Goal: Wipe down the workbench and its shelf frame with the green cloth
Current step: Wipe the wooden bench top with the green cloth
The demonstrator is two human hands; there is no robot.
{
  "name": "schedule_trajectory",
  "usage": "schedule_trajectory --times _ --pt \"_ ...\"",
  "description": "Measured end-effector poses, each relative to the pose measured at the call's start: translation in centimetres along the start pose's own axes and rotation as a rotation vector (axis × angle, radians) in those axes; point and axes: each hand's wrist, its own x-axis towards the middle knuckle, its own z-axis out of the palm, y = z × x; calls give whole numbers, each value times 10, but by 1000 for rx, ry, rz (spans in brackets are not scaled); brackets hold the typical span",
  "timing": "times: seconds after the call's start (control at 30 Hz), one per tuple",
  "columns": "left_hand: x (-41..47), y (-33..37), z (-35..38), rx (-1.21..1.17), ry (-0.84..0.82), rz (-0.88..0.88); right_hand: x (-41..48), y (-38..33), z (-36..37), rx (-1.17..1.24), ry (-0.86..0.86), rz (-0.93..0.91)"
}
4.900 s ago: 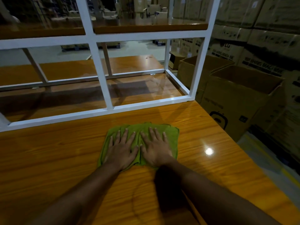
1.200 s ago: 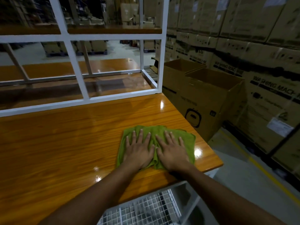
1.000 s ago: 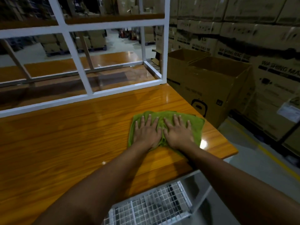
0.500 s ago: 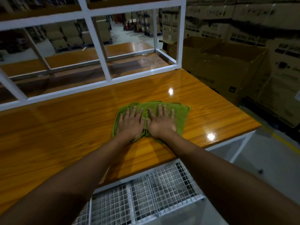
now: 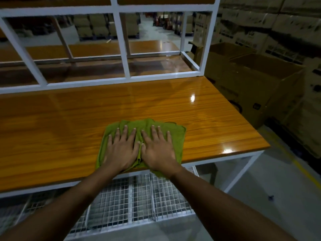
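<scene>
The green cloth (image 5: 177,136) lies flat at the near edge of the glossy wooden workbench (image 5: 69,122), its near corner hanging slightly over the edge. My left hand (image 5: 121,150) and my right hand (image 5: 157,148) press flat on it side by side, fingers straight and spread. The white shelf frame (image 5: 124,47) stands along the back of the benchtop, with a wooden shelf across its top.
A white wire-mesh lower shelf (image 5: 132,197) shows under the bench edge. Open cardboard boxes (image 5: 257,80) stand just right of the bench, with stacked cartons (image 5: 286,23) behind them. The bench's right end (image 5: 260,146) drops to grey floor.
Both hands have slid the cloth back toward the near edge of the bench, after moving it rightward earlier. More of the mesh shelf below is now in view.
</scene>
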Motion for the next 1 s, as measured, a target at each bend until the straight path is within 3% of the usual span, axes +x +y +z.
schedule_trajectory --times 0.17,0.6,0.87,1.0 --pt "-7 68 2 -13 3 7 -27 52 -7 -26 27 21" --pt "44 265 -2 -108 -19 234 -61 242 -48 -140 43 281" --pt "81 245 0 -107 -23 375 -41 219 -45 -112 44 559" --pt "91 195 -1 -108 -37 354 -17 174 -39 -87 23 542"
